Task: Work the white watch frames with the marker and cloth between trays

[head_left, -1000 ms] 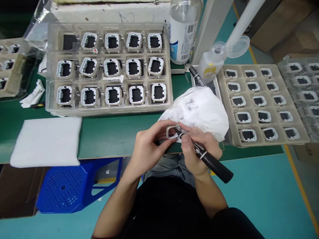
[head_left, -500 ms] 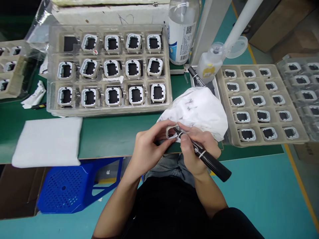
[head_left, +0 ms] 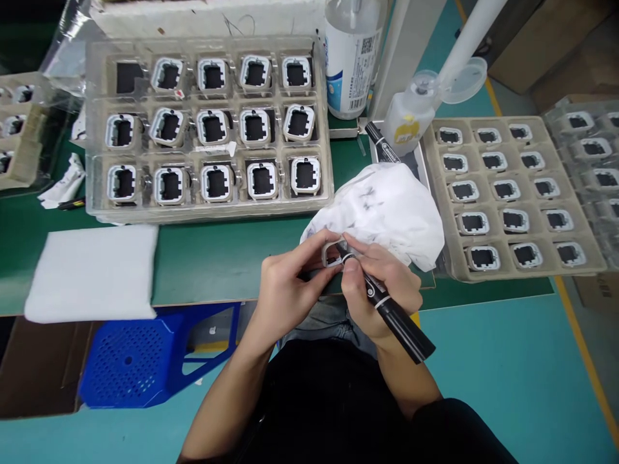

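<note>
In the head view, the left hand [head_left: 290, 283] grasps a small pale frame [head_left: 325, 254] between its fingers, above the tabletop's [head_left: 207, 258] front edge. The right hand's [head_left: 394, 280] fingers grip a black marker [head_left: 401, 328], its tip at the frame's opening, its barrel running towards between four and five o'clock. From the frame, a white cloth [head_left: 382, 203] lies between one and two o'clock, a large tray [head_left: 207, 211] at ten-thirty, and folded white foam [head_left: 91, 274] at nine.
</note>
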`<state>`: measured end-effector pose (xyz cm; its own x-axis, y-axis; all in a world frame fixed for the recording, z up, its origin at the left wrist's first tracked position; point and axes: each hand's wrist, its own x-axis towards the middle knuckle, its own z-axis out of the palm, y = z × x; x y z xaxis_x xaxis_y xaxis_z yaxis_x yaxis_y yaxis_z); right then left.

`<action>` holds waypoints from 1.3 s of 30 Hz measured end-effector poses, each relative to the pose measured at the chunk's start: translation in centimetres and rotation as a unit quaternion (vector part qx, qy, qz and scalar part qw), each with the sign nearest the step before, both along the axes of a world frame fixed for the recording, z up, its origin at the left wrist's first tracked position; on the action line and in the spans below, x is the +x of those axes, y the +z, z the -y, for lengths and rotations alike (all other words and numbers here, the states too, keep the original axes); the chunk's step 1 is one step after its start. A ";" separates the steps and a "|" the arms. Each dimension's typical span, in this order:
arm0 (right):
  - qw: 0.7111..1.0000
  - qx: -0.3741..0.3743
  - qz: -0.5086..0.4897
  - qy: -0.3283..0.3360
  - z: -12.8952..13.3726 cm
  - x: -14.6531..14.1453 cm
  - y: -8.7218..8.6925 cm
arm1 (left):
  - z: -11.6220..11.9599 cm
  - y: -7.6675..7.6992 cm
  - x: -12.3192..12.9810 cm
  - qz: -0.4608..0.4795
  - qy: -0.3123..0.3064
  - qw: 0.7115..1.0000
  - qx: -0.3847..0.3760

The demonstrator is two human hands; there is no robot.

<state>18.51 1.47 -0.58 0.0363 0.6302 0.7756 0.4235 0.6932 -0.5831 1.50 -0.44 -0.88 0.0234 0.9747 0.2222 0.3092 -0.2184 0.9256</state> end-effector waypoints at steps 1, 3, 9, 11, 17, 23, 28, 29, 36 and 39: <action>1.000 -0.004 -0.005 0.001 0.0 0.0 -0.1 | 0.0 0.0 0.0 0.007 0.000 1.000 -0.003; 1.000 -0.006 -0.006 0.002 -0.1 0.1 -0.1 | -0.1 0.1 0.1 0.014 -0.002 1.000 -0.011; 1.000 0.005 0.003 0.004 -0.2 0.0 -0.1 | 0.0 0.4 0.0 0.001 -0.001 1.000 -0.029; 1.000 0.002 -0.007 0.002 -0.2 -0.1 -0.2 | 0.0 0.4 0.0 -0.001 0.002 1.000 -0.029; 1.000 -0.007 -0.024 0.000 -0.1 -0.1 -0.2 | 0.0 0.3 0.1 0.005 0.005 1.000 -0.021; 0.999 -0.013 -0.043 -0.003 -0.1 -0.1 -0.4 | -0.1 0.5 0.1 0.010 0.002 1.000 -0.020; 0.999 -0.011 -0.044 0.003 -0.2 -0.1 -0.4 | -0.3 0.5 0.2 0.032 -0.005 0.999 -0.020; 0.999 -0.010 -0.048 0.009 -0.2 -0.1 -0.4 | -0.3 0.4 0.2 0.038 -0.004 0.999 -0.020; 0.999 -0.005 -0.041 0.009 -0.2 -0.1 -0.6 | -0.3 0.5 0.2 0.048 0.002 0.998 -0.029; 0.999 -0.002 -0.037 0.011 -0.2 -0.1 -0.7 | -0.2 0.5 0.2 0.042 0.002 0.998 -0.036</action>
